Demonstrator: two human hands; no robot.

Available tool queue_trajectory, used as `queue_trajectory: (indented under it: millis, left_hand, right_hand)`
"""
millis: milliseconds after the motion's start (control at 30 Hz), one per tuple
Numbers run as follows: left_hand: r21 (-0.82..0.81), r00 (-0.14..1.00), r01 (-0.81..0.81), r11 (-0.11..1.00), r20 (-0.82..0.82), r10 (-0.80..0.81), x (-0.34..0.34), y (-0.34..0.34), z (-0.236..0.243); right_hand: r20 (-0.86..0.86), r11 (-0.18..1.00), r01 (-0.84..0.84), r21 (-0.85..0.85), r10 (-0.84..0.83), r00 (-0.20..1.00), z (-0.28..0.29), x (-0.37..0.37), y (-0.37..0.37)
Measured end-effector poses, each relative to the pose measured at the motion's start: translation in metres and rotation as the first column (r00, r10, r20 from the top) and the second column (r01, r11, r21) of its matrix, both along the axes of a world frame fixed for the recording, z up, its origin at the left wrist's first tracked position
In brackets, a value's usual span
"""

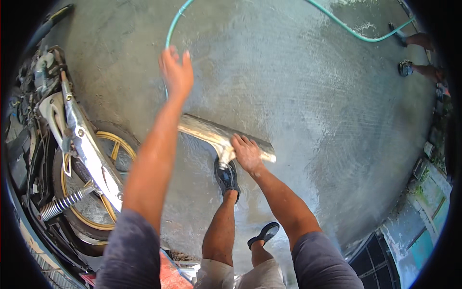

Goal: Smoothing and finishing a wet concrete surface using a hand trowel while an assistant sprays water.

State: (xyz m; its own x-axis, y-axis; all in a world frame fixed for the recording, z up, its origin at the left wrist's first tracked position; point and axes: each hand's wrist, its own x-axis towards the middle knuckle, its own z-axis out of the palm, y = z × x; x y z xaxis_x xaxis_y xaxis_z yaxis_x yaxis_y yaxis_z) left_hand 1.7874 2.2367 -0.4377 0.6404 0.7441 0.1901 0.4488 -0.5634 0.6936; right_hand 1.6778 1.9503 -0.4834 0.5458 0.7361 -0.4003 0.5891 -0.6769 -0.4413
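My left hand point(177, 73) is raised at the upper left of centre, thumb apart from the fingers, with nothing seen in it. A green hose point(174, 24) passes behind that hand on the floor. Lower and to the right, my right hand point(246, 153) is closed over the right part of a long, curved, shiny metallic-looking panel point(207, 128). From the panel's middle a short stem points toward my shoe point(226, 178); whether they touch, I cannot tell. My left forearm covers the area near the panel's left end.
A motorcycle with its wheel point(113, 144), silver swingarm point(91, 144) and coil spring point(67, 204) stands at the left. Wet concrete floor point(308, 96) stretches ahead. Another person's feet point(405, 68) are at the far right. A dark crate-like thing point(373, 262) sits lower right.
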Motion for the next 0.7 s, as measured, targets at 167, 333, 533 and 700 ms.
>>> queue_trajectory:
  millis: [167,333,533,700]
  left_hand:
    - [-0.369,0.996,-0.085,0.926,-0.068,0.065,-0.173,-0.096,0.093]
    - [-0.295,0.874,-0.133,0.946,-0.485,-0.028,-0.382,-0.167,0.149]
    - [-0.196,0.665,-0.537,0.821,-0.696,0.269,-0.539,-0.280,0.249]
    - [-0.199,0.653,-0.652,0.732,-0.637,0.409,-0.549,-0.373,0.281]
  right_hand:
    - [0.198,0.832,0.501,0.239,-0.547,0.814,0.015,0.154,-0.067]
    - [0.295,0.840,0.522,0.150,-0.542,0.787,-0.016,0.320,-0.023]
    - [0.275,0.992,0.035,0.119,-0.067,0.959,-0.009,0.218,0.113]
    - [0.128,0.877,-0.481,-0.022,0.479,0.868,-0.024,-0.048,0.042]
